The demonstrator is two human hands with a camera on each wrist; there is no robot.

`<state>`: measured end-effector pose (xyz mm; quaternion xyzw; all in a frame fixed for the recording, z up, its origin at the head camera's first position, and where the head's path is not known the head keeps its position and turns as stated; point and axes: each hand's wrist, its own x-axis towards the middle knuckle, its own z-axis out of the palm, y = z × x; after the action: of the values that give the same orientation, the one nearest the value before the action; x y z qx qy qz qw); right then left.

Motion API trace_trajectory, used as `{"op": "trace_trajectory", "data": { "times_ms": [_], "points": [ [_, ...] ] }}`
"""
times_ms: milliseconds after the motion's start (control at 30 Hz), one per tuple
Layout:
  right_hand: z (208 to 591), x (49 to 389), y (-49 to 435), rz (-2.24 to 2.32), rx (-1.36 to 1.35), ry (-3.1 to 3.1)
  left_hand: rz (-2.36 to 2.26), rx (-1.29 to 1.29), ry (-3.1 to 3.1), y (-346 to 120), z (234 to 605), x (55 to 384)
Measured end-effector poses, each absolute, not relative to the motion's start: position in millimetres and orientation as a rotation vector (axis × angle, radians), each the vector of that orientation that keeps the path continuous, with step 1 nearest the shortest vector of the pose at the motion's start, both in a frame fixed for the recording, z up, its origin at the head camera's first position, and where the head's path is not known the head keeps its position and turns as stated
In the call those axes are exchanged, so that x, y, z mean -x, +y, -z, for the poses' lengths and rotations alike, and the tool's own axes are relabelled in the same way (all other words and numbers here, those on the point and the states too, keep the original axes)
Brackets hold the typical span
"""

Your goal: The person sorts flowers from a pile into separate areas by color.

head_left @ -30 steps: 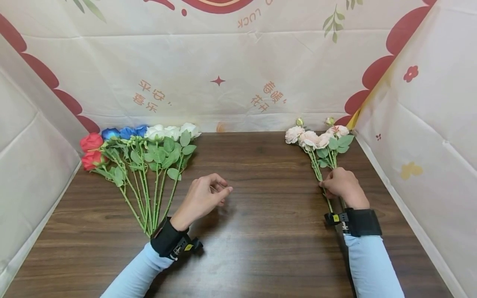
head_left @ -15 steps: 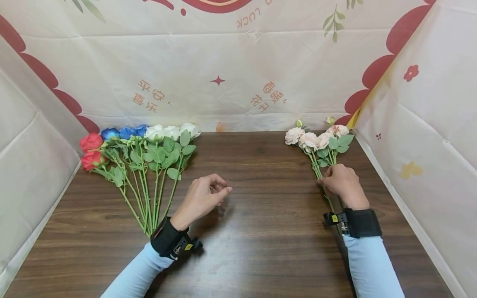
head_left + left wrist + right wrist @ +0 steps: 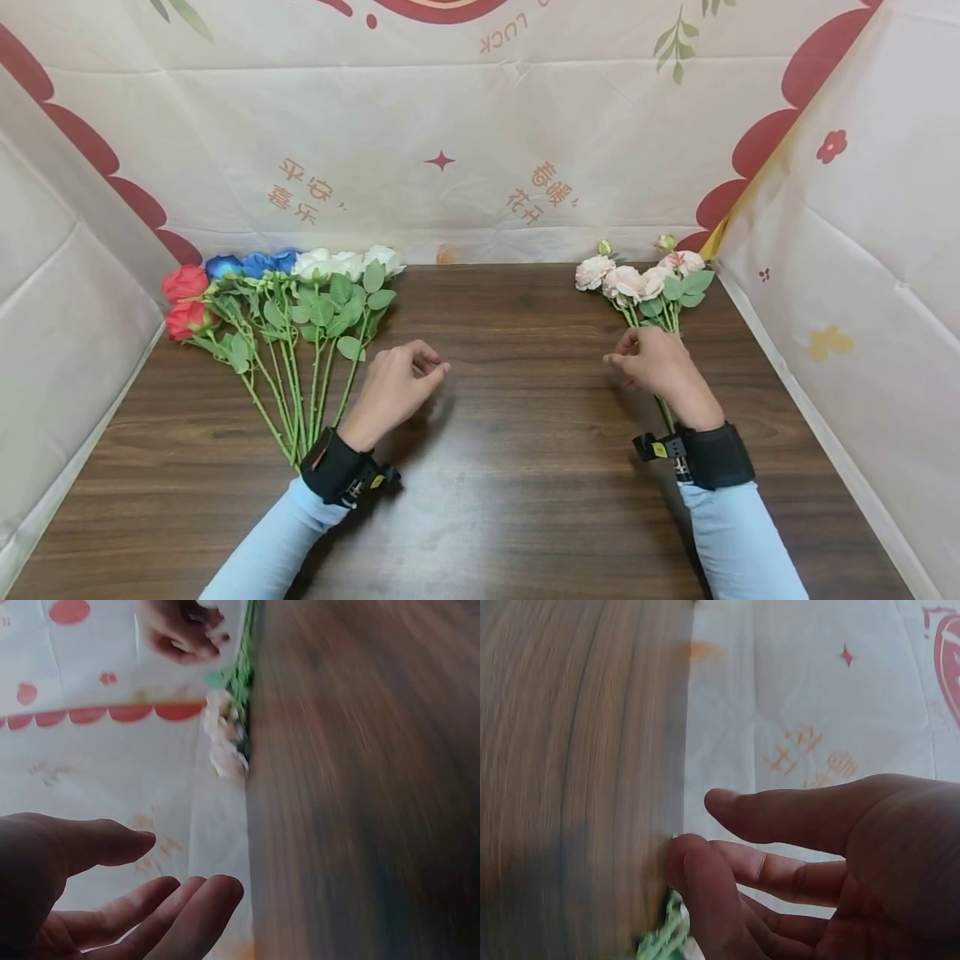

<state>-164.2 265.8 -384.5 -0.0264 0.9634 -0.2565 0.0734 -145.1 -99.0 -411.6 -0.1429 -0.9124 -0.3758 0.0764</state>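
Pale pink flowers [image 3: 622,283] with green stems lie at the table's right back, two small buds above them. My right hand [image 3: 656,367] hovers over their stems and hides part of them. In the right wrist view, its thumb and fingers [image 3: 705,885] are bent loosely and apart, with nothing between them; green stems [image 3: 664,937] show just below. My left hand [image 3: 393,387] is held above the table, its thumb and fingers [image 3: 202,915] relaxed and apart, holding nothing. It is nearest to the fan of roses on the left, with white roses [image 3: 345,265] closest.
Red roses [image 3: 186,304] and blue roses [image 3: 255,265] lie in the left bunch, their stems [image 3: 300,400] gathering toward my left wrist. A printed cloth [image 3: 450,108] stands behind the brown wooden table [image 3: 510,467] and along both sides.
My right hand has come off the pink flowers' stems, moving up and left. My left hand has shifted slightly left. The flowers lie where they were.
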Motion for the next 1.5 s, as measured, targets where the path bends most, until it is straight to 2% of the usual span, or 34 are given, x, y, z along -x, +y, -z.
{"op": "trace_trajectory", "data": {
  "times_ms": [200, 433, 700, 1500],
  "points": [
    [385, 161, 247, 0.802, 0.161, 2.835, 0.805, 0.341, -2.725, -125, 418, 160],
    [383, 155, 234, 0.793, 0.179, 2.819, 0.385, 0.091, -2.72, -164, 424, 170],
    [383, 152, 221, 0.765, 0.256, 2.828, 0.423, 0.026, -2.836, -190, 425, 175],
    [391, 148, 208, 0.742, 0.276, 2.8, 0.663, 0.214, -2.913, -194, 427, 176]
  ]
}}
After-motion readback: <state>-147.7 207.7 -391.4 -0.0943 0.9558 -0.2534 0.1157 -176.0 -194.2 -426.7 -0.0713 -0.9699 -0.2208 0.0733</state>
